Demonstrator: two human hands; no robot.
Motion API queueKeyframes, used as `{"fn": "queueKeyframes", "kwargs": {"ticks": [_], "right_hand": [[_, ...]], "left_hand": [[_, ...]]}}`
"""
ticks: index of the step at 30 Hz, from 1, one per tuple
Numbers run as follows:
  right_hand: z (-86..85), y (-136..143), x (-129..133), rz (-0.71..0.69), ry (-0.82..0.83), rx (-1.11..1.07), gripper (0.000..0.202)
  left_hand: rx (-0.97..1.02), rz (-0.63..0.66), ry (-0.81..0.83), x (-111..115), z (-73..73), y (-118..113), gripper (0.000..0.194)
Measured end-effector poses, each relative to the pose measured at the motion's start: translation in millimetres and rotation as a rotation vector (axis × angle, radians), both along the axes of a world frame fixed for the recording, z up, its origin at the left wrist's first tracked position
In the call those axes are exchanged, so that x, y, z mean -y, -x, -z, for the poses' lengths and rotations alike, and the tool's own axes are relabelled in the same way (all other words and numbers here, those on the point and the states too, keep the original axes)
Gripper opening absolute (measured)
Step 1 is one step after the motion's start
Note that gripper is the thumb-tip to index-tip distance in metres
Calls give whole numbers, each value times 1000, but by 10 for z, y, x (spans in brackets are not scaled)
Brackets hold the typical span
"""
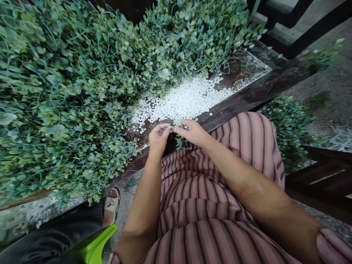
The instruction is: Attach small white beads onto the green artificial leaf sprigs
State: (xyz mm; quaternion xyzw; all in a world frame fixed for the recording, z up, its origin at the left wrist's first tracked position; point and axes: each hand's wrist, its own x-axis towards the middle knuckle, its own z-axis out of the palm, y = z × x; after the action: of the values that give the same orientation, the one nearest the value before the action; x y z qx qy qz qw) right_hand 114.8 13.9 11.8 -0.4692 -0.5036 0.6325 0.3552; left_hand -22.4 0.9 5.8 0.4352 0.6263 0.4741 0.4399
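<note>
My left hand and my right hand meet fingertip to fingertip over the front edge of a dark wooden surface. Both pinch a small green plant sprig, whose leaves hang below my right fingers. What lies between the fingertips is too small to make out. Just beyond the hands spreads a scatter of small white pieces. A large heap of green leafy sprigs covers the left and back of the surface.
Another leafy bunch lies low at the right, beside dark wooden furniture. Black bars stand at the upper right. A person's sandaled foot, dark trousers and a bright green plastic object are at the lower left.
</note>
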Motion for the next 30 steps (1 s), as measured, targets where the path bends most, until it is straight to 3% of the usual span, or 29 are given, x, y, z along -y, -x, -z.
{"fn": "queueKeyframes", "kwargs": {"ticks": [9,17,30], "right_hand": [[-12,-13,17,-44,1,19,13],[-9,-11,11,-55,29,10,12],[-3,0,-9,-50,102,-22,14]], "left_hand": [[277,-12,121,160,-29,-31,22],[306,35,111,186,6,-42,23],[397,-1,75,171,38,-47,24]]}}
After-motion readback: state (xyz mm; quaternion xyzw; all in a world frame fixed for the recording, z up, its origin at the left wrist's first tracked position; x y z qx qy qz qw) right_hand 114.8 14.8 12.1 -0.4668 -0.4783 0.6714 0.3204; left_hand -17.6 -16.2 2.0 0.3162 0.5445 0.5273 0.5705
